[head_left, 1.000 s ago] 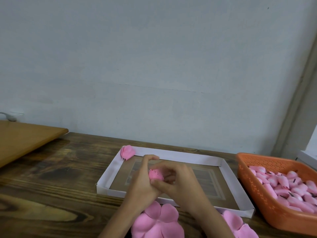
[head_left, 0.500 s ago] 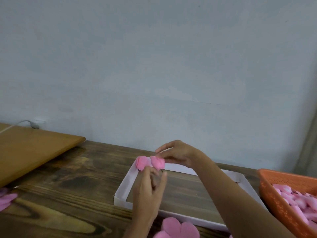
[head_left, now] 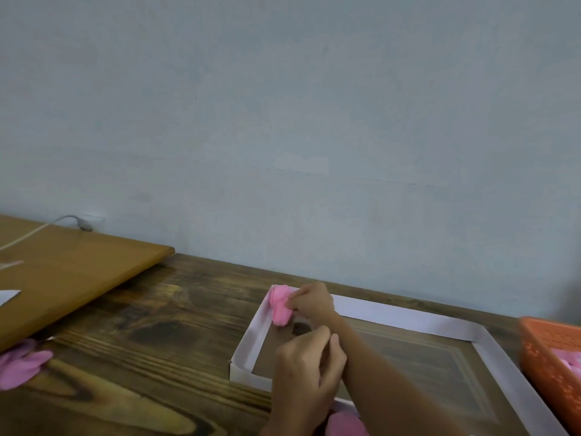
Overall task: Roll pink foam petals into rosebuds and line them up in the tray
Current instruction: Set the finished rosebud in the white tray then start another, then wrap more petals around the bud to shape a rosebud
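Two rolled buds sit in the tray's (head_left: 408,319) upper-left corner: the far bud (head_left: 279,292) is tucked into the corner itself, and the near bud (head_left: 281,317) touches it just below, against the left wall. We read the line they start as running down that wall towards the lower edge of the frame, each bud's long axis lying roughly along it. The right hand (head_left: 312,302) lies directly to the right of the pair. Its arm crosses the tray from the lower right, and its fingertips (head_left: 291,305) are pinched on the near bud's right side. We judge the placing step to be nearly done; the release calls for a withdrawal to the right, away from the wall, so that neither bud is dragged out of line or unrolls. The left hand (head_left: 306,366) hovers over the tray's near-left part, lower in the frame and farther from the buds. Its fingers are curled with the thumb against the forefinger, and we cannot tell whether they enclose anything. Flat petals (head_left: 345,424) lie at the bottom edge just beyond the tray and more petals (head_left: 22,365) at the left edge of the table (head_left: 151,347). An orange basket (head_left: 547,363) stands at the right edge.
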The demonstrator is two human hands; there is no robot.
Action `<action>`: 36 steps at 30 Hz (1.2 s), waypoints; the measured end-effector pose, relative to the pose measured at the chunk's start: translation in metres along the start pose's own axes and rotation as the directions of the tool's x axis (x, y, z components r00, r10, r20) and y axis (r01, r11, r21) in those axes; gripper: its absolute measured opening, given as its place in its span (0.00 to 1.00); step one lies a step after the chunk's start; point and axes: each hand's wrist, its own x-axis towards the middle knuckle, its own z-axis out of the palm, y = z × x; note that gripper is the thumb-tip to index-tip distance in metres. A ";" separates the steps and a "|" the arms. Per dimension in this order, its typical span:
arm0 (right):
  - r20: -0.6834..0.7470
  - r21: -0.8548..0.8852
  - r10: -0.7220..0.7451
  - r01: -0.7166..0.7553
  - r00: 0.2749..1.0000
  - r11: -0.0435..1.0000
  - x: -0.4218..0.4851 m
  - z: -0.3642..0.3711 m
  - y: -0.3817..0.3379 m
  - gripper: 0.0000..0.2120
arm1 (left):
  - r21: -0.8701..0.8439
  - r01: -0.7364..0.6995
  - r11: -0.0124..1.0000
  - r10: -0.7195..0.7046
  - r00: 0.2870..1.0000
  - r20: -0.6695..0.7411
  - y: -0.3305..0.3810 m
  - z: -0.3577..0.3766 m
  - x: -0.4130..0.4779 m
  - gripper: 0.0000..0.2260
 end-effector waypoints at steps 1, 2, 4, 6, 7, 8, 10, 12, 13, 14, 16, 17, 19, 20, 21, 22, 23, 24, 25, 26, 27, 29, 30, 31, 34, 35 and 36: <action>-0.013 -0.001 -0.018 0.018 1.000 1.000 -0.001 0.004 0.002 0.06 | 0.003 -0.006 1.000 0.006 1.000 -0.002 0.000 0.000 0.001 0.17; -0.026 0.001 -0.035 0.035 0.999 0.999 -0.002 0.007 0.004 0.04 | 0.007 -0.009 1.000 0.009 1.000 -0.002 0.001 -0.001 0.001 0.17; -0.054 -0.014 -0.066 0.065 0.996 0.998 -0.003 0.011 0.004 0.02 | 0.005 -0.004 1.000 0.004 1.000 0.002 0.000 -0.001 0.001 0.17; -0.041 0.001 -0.062 0.062 0.997 0.998 -0.006 0.014 0.002 0.02 | 0.001 0.018 1.000 -0.018 1.000 0.008 0.000 -0.001 0.002 0.17; -0.018 0.007 -0.061 0.062 0.998 0.998 -0.008 0.016 0.002 0.03 | 0.002 0.029 1.000 -0.029 1.000 0.007 -0.001 -0.001 0.002 0.17; 0.000 0.011 -0.063 0.063 0.998 0.998 -0.008 0.017 0.001 0.04 | 0.003 0.037 0.999 -0.037 0.999 0.004 -0.001 -0.001 0.001 0.17; 0.012 -0.011 -0.073 0.073 0.997 0.997 -0.008 0.019 0.001 0.04 | 0.000 0.046 0.999 -0.046 0.999 0.001 -0.002 -0.001 0.002 0.18; 0.008 -0.053 -0.087 0.088 0.996 0.995 -0.009 0.021 0.000 0.06 | -0.003 0.054 0.999 -0.054 0.998 0.008 -0.002 -0.001 0.002 0.17; -0.004 -0.092 -0.110 0.109 0.994 0.990 -0.009 0.021 0.000 0.09 | -0.001 0.057 0.998 -0.057 0.998 0.014 -0.002 -0.001 0.002 0.17; -0.021 -0.138 -0.136 0.132 0.990 0.982 -0.009 0.021 0.001 0.12 | 0.000 0.060 0.998 -0.060 0.998 0.019 -0.002 -0.001 0.001 0.17; -0.063 -0.184 -0.176 0.162 0.982 0.970 -0.010 0.022 0.002 0.10 | -0.002 0.060 0.998 -0.060 0.998 0.022 -0.002 -0.001 0.001 0.17; -0.079 -0.193 -0.186 0.168 0.979 0.967 -0.011 0.022 0.002 0.06 | -0.004 0.055 0.998 -0.055 0.998 0.019 -0.002 -0.001 0.001 0.17; -0.100 -0.214 -0.198 0.174 0.975 0.961 -0.013 0.021 0.002 0.06 | -0.014 0.049 0.999 -0.049 0.999 0.013 0.000 -0.002 0.003 0.17; -0.092 -0.225 -0.200 0.175 0.975 0.959 -0.015 0.020 0.001 0.08 | -0.013 0.048 0.999 -0.048 0.999 0.012 0.000 -0.003 0.003 0.17; -0.075 -0.230 -0.199 0.177 0.977 0.957 -0.017 0.019 -0.001 0.09 | -0.007 0.048 0.999 -0.048 0.999 0.010 0.001 -0.003 0.003 0.16; -0.056 -0.236 -0.200 0.182 0.978 0.955 -0.020 0.015 -0.003 0.10 | 0.000 0.051 0.999 -0.051 0.999 0.007 0.001 -0.002 0.004 0.16; -0.040 -0.244 -0.204 0.189 0.978 0.951 -0.024 0.011 -0.006 0.12 | 0.004 0.059 0.998 -0.059 0.998 0.007 0.001 -0.002 0.003 0.16; -0.024 -0.256 -0.214 0.201 0.977 0.946 -0.028 0.004 -0.010 0.13 | 0.003 0.065 0.998 -0.065 0.998 0.010 0.001 -0.003 0.004 0.15; -0.005 -0.275 -0.227 0.217 0.974 0.937 -0.032 -0.006 -0.015 0.14 | 0.004 0.063 0.998 -0.063 0.998 0.009 0.001 -0.004 0.003 0.15; 0.008 -0.298 -0.247 0.238 0.969 0.924 -0.037 -0.019 -0.020 0.15 | 0.014 0.052 0.999 -0.052 0.999 0.006 0.000 -0.005 0.004 0.15; 0.011 -0.321 -0.269 0.258 0.963 0.911 -0.042 -0.037 -0.023 0.16 | 0.029 0.043 0.999 -0.043 0.999 0.004 0.000 -0.005 0.004 0.15; -0.004 -0.362 -0.323 0.299 0.946 0.883 -0.055 -0.087 -0.023 0.15 | 0.037 0.037 0.999 -0.037 0.999 -0.003 -0.002 -0.007 0.002 0.16; -0.032 -0.409 -0.356 0.313 0.934 0.857 -0.060 -0.120 -0.022 0.13 | 0.022 0.038 0.999 -0.038 0.999 -0.004 -0.003 -0.007 0.001 0.17; -0.075 -0.475 -0.390 0.311 0.918 0.824 -0.066 -0.157 -0.018 0.11 | 0.012 0.042 0.999 -0.042 0.999 -0.002 -0.004 -0.007 0.002 0.17; -0.257 -0.654 -0.430 0.172 0.865 0.737 -0.084 -0.280 0.005 0.06 | 0.023 0.027 0.999 -0.027 1.000 0.005 -0.002 -0.007 0.005 0.16; -0.314 -0.698 -0.400 0.076 0.861 0.712 -0.090 -0.320 0.018 0.06 | 0.024 0.021 0.999 -0.021 1.000 0.012 -0.002 -0.007 0.004 0.15; -0.352 -0.731 -0.344 -0.026 0.871 0.682 -0.094 -0.359 0.036 0.08 | 0.020 0.021 1.000 -0.022 1.000 0.017 -0.001 -0.006 0.003 0.15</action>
